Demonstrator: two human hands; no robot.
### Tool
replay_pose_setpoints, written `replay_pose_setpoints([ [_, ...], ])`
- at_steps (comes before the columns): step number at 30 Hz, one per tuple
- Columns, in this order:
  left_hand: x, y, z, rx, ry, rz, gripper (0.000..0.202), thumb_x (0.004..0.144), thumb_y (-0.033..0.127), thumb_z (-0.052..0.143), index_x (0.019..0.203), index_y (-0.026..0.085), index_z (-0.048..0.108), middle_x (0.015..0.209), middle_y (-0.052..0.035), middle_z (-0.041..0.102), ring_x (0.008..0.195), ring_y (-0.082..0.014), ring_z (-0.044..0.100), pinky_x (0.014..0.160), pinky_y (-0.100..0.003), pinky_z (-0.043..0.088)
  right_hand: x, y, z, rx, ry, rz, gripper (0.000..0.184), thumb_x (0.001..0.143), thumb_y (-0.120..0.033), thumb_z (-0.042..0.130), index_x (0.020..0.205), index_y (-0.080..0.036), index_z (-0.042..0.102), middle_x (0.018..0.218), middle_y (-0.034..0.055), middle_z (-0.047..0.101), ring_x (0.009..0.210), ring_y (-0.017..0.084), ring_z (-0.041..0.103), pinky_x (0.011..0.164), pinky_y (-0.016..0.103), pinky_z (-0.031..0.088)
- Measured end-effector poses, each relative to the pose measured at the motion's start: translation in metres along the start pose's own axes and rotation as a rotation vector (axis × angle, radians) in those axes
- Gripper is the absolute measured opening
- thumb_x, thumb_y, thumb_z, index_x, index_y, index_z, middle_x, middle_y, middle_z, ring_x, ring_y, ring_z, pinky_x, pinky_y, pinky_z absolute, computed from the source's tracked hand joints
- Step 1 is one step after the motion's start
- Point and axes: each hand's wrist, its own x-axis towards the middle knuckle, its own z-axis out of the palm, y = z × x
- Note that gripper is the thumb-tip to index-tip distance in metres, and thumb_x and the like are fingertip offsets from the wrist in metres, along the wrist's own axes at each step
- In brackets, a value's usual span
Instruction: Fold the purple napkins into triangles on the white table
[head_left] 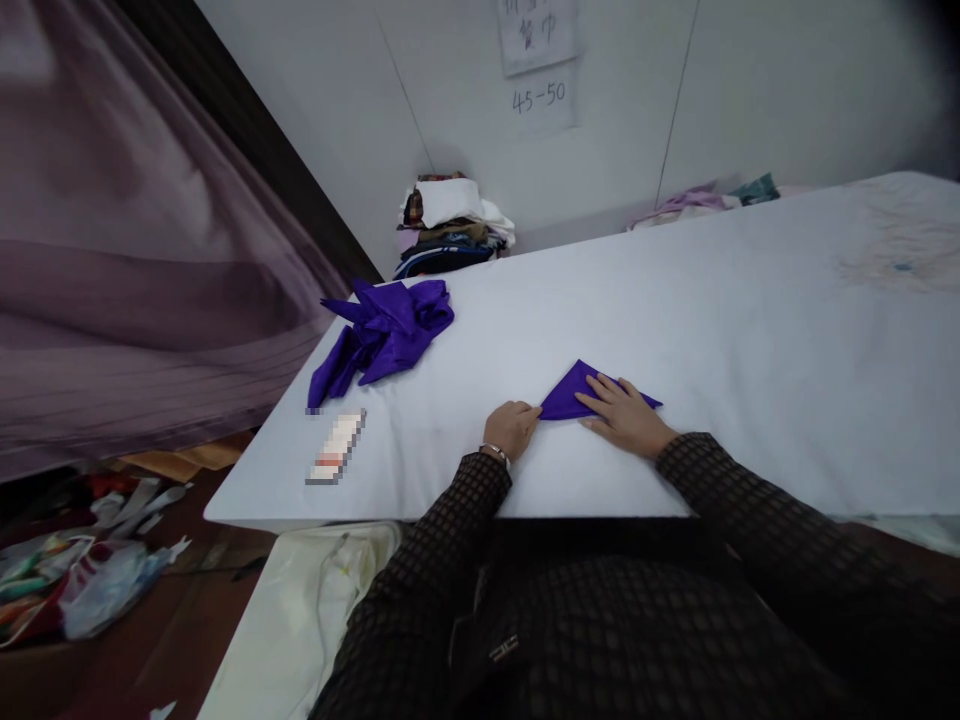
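A purple cloth napkin (564,396), folded into a triangle, lies on the white-covered table (720,340) with its peak pointing away from me. My left hand (513,430) is closed, its thumb and finger pinching the napkin's left corner. Spread flat across the right half of the cloth is my right hand (622,412), fingers apart, which hides part of it. Further left, a crumpled heap of purple cloths (394,325) rests near the table's left edge.
A blurred-out oblong object (335,447) lies at the table's left front. Folded clothes (450,225) are stacked behind the table by the wall, under paper signs (538,95). A mauve curtain (150,250) hangs left, with plastic bags (112,585) on the floor below.
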Motion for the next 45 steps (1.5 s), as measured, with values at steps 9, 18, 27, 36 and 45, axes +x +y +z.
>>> replay_pose_setpoints([
  [9, -0.003, -0.007, 0.003, 0.124, 0.074, 0.153, 0.027, 0.09, 0.021, 0.046, 0.109, 0.021, 0.066, 0.095, -0.006, 0.067, 0.083, -0.0185, 0.057, 0.071, -0.032, 0.046, 0.0, -0.001, -0.002, 0.01, -0.028, 0.015, 0.054, 0.093, -0.052, 0.034, 0.138, -0.025, 0.044, 0.149, 0.0102, 0.031, 0.138, 0.029, 0.023, 0.109, 0.049, 0.02],
  [18, -0.005, 0.001, -0.006, 0.122, -0.032, 0.09, 0.03, 0.088, 0.018, 0.046, 0.112, 0.022, 0.063, 0.102, -0.0076, 0.065, 0.089, -0.0204, 0.055, 0.074, -0.034, 0.045, -0.002, 0.0, -0.003, 0.049, -0.045, -0.026, 0.05, 0.091, -0.054, 0.037, 0.135, -0.032, 0.047, 0.151, 0.0086, 0.027, 0.138, 0.032, 0.022, 0.108, 0.053, 0.018],
  [27, 0.012, 0.031, -0.024, -0.017, 0.055, -0.019, 0.035, 0.087, 0.039, 0.049, 0.112, 0.018, 0.061, 0.125, -0.0097, 0.057, 0.113, -0.0247, 0.05, 0.097, -0.041, 0.038, -0.001, -0.001, -0.001, 0.042, -0.04, -0.026, 0.049, 0.091, -0.054, 0.04, 0.134, -0.032, 0.048, 0.151, 0.009, 0.028, 0.138, 0.033, 0.022, 0.107, 0.055, 0.019],
  [36, 0.049, 0.062, 0.016, -0.09, -0.154, 0.019, 0.079, 0.087, 0.063, 0.03, 0.144, 0.007, 0.026, 0.151, -0.0149, 0.026, 0.141, -0.0258, 0.016, 0.114, -0.044, 0.017, -0.001, -0.002, 0.0, 0.005, -0.011, -0.033, 0.054, 0.09, -0.043, 0.043, 0.14, -0.023, 0.041, 0.147, 0.0124, 0.035, 0.136, 0.032, 0.028, 0.107, 0.053, 0.022],
  [45, 0.047, 0.06, 0.015, -0.046, -0.235, -0.011, 0.087, 0.085, 0.071, 0.018, 0.146, 0.008, 0.023, 0.154, -0.0126, 0.016, 0.143, -0.0255, 0.01, 0.115, -0.044, 0.012, -0.023, 0.009, -0.004, 0.009, 0.019, 0.036, 0.064, 0.092, -0.052, 0.032, 0.144, -0.015, 0.031, 0.146, 0.0142, 0.035, 0.136, 0.028, 0.03, 0.106, 0.05, 0.028],
])
